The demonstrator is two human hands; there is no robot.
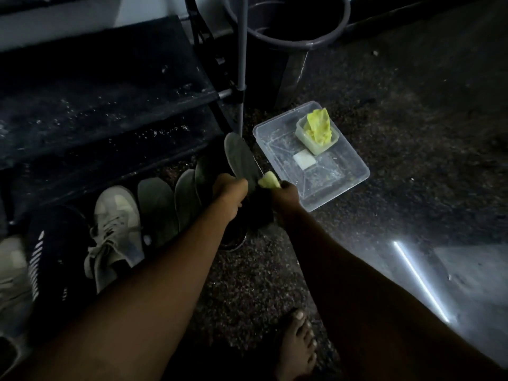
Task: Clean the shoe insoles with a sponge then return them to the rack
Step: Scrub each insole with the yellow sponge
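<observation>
Here left hand (229, 192) grips insole (242, 158), right hand (286, 195) pinches sponge (269, 182)

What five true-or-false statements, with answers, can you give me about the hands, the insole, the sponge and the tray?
1. The left hand holds a dark insole. True.
2. The right hand pinches a yellow sponge at that insole. True.
3. The clear tray sits on a shelf. False: it sits on the floor, beside the rack.
4. The small tub in the tray is empty. False: it holds a crumpled yellow cloth.
5. Other insoles lie beside a pale sneaker. True.
</observation>
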